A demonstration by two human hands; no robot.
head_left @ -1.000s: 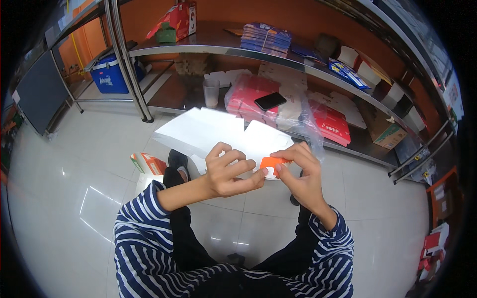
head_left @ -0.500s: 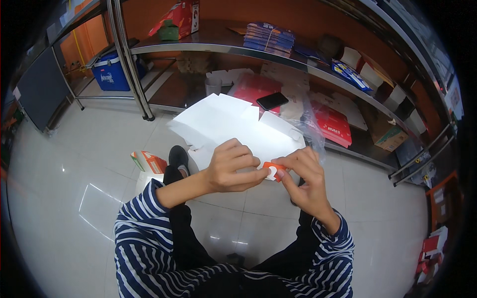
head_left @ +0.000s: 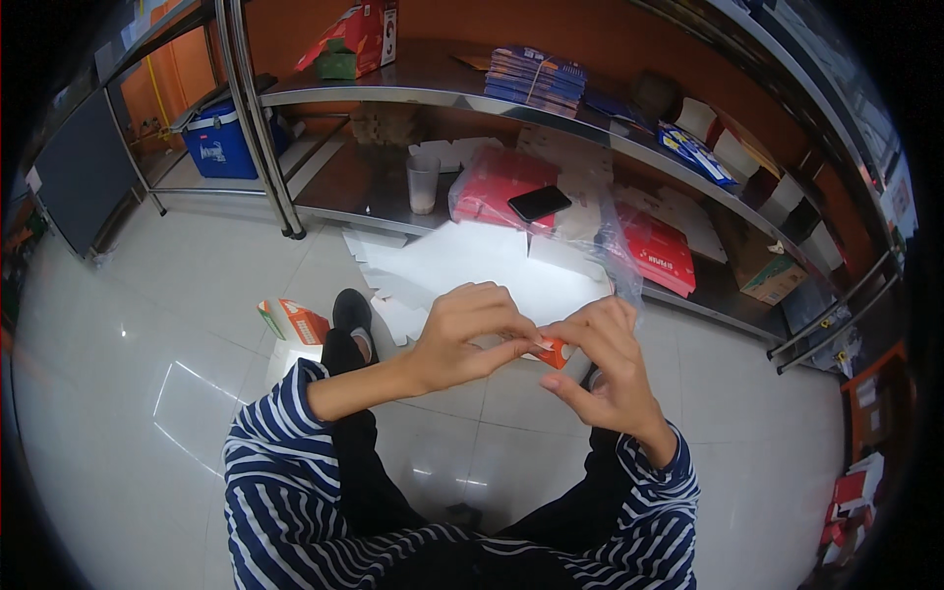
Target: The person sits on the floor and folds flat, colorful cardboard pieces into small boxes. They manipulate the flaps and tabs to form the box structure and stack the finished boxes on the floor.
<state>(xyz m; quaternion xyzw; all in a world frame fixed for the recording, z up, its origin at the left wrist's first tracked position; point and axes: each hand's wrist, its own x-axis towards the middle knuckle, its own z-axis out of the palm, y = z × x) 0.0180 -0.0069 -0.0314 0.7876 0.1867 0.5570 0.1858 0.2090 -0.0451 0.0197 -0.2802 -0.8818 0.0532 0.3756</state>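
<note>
My left hand (head_left: 477, 329) and my right hand (head_left: 600, 369) meet over my lap and both pinch a flat white and orange cardboard sheet (head_left: 472, 265). An orange corner of the sheet (head_left: 554, 352) shows between my fingertips. The white side of the sheet faces me and spreads away toward the shelf. Both sleeves are blue and white striped. My fingers hide the folded edge they hold.
A small orange and white box (head_left: 292, 321) stands on the tiled floor by my left foot. A low metal shelf (head_left: 364, 187) ahead carries a clear cup (head_left: 423, 184), red packs (head_left: 497, 182), a black phone (head_left: 539, 203) and a brown carton (head_left: 762, 270). A blue cooler (head_left: 221, 143) sits far left.
The sheet has swung from standing up in front of my hands to lying flatter and lower toward the shelf. My fingers have closed tighter on its orange corner.
</note>
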